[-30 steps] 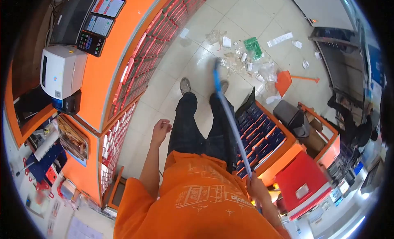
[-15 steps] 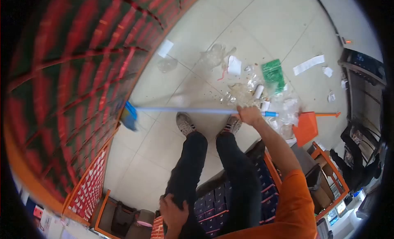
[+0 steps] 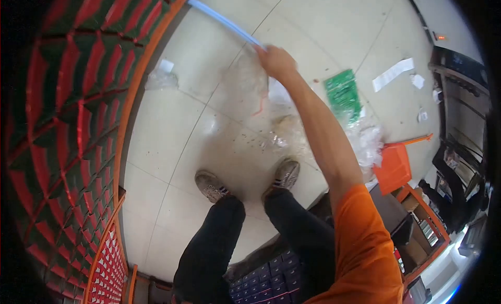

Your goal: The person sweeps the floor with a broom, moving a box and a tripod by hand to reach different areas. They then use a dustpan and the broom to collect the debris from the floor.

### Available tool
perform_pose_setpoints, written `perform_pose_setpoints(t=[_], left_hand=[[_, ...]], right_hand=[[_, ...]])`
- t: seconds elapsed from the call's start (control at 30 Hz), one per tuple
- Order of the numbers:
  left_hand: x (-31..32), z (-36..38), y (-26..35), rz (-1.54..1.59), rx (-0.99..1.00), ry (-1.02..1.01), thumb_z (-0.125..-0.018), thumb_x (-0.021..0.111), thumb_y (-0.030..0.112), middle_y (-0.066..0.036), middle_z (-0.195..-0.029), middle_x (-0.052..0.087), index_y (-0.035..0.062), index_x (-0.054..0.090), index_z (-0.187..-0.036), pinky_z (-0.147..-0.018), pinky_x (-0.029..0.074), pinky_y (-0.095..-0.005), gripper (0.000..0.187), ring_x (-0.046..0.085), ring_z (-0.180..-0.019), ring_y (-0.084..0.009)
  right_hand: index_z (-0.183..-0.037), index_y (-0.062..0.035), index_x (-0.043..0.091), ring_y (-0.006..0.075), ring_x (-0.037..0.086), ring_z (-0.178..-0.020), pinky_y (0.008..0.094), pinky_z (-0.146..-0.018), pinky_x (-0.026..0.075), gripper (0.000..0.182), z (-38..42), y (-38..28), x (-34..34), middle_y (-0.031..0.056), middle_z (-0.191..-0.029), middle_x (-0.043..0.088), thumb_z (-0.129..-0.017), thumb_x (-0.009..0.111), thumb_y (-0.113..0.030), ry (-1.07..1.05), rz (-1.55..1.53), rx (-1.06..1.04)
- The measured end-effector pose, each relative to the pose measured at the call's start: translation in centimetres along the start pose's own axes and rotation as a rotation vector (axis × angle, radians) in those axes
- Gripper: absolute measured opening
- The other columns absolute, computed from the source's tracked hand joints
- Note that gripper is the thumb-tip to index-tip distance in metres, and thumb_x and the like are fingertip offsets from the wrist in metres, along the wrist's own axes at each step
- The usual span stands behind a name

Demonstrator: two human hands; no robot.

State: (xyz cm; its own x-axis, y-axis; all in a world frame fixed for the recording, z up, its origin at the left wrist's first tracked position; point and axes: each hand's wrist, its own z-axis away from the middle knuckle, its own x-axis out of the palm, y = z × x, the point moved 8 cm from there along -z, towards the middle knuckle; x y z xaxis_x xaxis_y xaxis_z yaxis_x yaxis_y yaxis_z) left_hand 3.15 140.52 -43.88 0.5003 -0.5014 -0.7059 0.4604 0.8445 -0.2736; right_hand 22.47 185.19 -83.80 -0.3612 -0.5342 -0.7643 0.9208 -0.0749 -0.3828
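My right hand (image 3: 277, 62) is closed round the pale blue handle (image 3: 224, 21) of a broom, with the arm stretched forward over the floor. The handle runs from my hand to the upper left, up to the orange edge of the rack; the brush head does not show. Below and right of the hand lie clear plastic bags (image 3: 364, 142), white paper (image 3: 277, 92), a green plastic packet (image 3: 342, 95) and small crumbs. My left hand is out of view. An orange dustpan (image 3: 394, 168) rests right of the litter.
A tall red and green rack (image 3: 78, 116) lines the left side. My shoes (image 3: 211, 186) stand on the tiled floor. Dark boxes (image 3: 271, 280) are at the bottom, an orange-framed shelf (image 3: 428, 241) at the lower right. A paper strip (image 3: 393, 74) lies at the upper right.
My right hand has moved forward and to the left with the broom handle, which now slants to the upper left. The broom's blue head and my left hand have left the view.
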Motion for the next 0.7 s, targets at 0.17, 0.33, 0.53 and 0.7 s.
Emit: perform_pose_setpoints(t=[0.17,0.33,0.53,0.7], left_hand=[[-1.8,3.3,1.0,-0.014,0.382,0.145,-0.072,0.062,0.031,-0.019,-0.093,0.051,0.0057,0.049,-0.099,-0.069,0.044,-0.0464,0.040,0.053,-0.084,-0.0358],[1.5,4.7,-2.3,0.070,0.301,-0.073,-0.065,0.062,0.020,-0.017,-0.101,0.042,0.0059,0.039,-0.097,-0.084,0.036,-0.0442,0.042,0.043,-0.097,-0.0348],[2.4,6.2,-1.8,-0.012,0.337,-0.113,-0.064,0.062,0.022,-0.015,-0.100,0.043,0.0062,0.039,-0.095,-0.080,0.039,-0.0415,0.042,0.045,-0.095,-0.0324],[2.8,7.0,-0.7,-0.030,0.330,-0.105,-0.063,0.063,0.020,-0.015,-0.097,0.044,0.0058,0.039,-0.094,-0.078,0.039,-0.0420,0.042,0.046,-0.092,-0.0336]], right_hand=[[-0.088,0.0014,0.057,0.0433,0.055,-0.079,0.0487,-0.070,0.043,0.052,19.5,16.7,-14.6,0.0281,-0.081,0.057,-0.087,0.035,-0.046,0.077,0.083,0.276],[-0.077,0.0031,0.056,0.0379,0.055,-0.060,0.0418,-0.053,0.040,0.040,40.9,18.7,-28.9,0.0236,-0.062,0.052,-0.088,0.042,-0.033,0.048,0.141,0.311],[-0.076,-0.0018,0.056,0.0394,0.055,-0.058,0.0472,-0.053,0.042,0.037,55.5,20.6,-26.1,0.0212,-0.057,0.054,-0.084,0.046,-0.036,-0.152,0.224,0.375],[-0.078,-0.0047,0.056,0.0381,0.057,-0.060,0.0477,-0.056,0.045,0.045,37.8,13.9,-17.9,0.0195,-0.063,0.058,-0.083,0.042,-0.048,-0.117,0.262,0.204]])
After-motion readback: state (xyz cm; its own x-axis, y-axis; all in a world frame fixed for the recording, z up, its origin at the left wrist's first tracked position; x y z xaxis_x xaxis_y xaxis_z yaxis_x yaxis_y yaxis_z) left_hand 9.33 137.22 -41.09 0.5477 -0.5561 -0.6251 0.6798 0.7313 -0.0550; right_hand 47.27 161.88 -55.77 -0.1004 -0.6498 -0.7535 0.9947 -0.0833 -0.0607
